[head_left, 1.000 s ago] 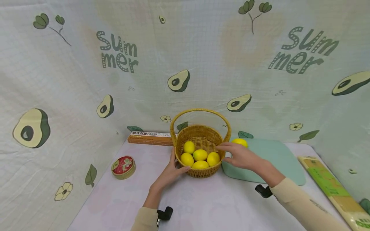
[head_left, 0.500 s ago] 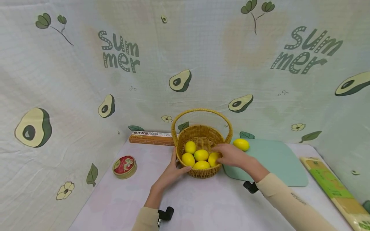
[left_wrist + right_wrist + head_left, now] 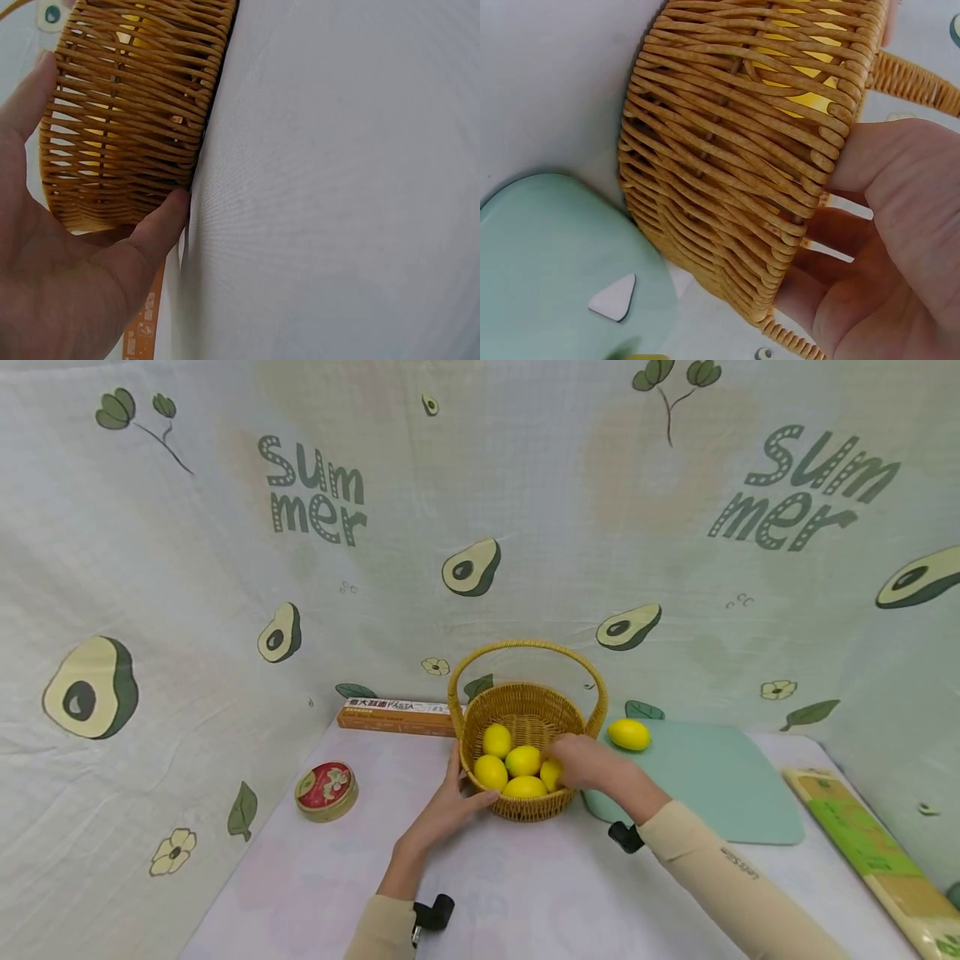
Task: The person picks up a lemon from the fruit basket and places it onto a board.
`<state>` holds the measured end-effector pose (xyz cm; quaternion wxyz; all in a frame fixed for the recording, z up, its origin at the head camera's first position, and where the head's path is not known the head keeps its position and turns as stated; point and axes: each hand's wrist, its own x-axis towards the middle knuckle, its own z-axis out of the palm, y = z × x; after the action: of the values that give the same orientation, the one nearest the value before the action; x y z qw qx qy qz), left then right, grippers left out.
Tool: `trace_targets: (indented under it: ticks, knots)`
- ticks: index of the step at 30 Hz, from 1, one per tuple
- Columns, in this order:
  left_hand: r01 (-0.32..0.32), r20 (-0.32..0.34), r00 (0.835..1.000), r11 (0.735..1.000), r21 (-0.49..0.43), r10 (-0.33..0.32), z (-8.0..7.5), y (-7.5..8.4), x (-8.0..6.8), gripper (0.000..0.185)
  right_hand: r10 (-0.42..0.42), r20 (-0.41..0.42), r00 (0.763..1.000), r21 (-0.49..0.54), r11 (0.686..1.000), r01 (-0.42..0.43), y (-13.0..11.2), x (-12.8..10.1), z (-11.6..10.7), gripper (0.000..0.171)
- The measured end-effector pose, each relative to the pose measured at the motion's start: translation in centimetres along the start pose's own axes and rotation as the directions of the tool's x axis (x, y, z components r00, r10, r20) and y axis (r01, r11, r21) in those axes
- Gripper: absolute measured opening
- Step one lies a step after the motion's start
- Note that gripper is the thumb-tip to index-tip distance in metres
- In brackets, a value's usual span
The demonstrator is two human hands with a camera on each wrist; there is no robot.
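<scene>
A wicker basket [image 3: 528,808] with a tall arched handle stands on the table, its near part filled with several yellow lemons [image 3: 523,761]. My left hand [image 3: 447,806] holds the basket's left side, thumb at the front rim. In the left wrist view its spread thumb and finger span the woven wall. My right hand [image 3: 588,766] reaches over the right rim, fingers bent down at the rightmost lemon [image 3: 551,774], which it partly covers. The right wrist view shows the thumb and fingers going in over the rim; their tips are hidden, so I cannot tell whether they grip that lemon.
One lemon [image 3: 629,735] lies on the pale green cutting board [image 3: 712,785] right of the basket. A pasta box [image 3: 397,718] is behind at left, a round red-topped tin [image 3: 327,789] nearer. A long green-and-yellow packet [image 3: 862,843] lies along the right edge. A printed cloth hangs behind.
My right hand has moved left and down from the right rim into the basket, over the rightmost lemon, uncovering the lemon on the board. My left hand has stayed on the basket.
</scene>
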<state>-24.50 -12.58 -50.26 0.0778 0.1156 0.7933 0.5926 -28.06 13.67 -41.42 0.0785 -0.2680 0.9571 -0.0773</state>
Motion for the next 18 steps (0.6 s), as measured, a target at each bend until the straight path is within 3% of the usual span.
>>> trace_targets:
  ticks: [13,18]
  knots:
    - [0.016,-0.007,1.0,1.0,0.015,-0.016,-0.1,0.0,-0.2,0.112,0.008,0.023,1.0,0.023,1.0,-0.009,0.0,0.8,0.6,0.046]
    - [0.009,-0.009,1.0,1.0,0.015,-0.009,-0.1,0.2,-0.1,0.112,0.001,-0.005,1.0,0.019,1.0,-0.001,0.4,1.2,1.0,0.042]
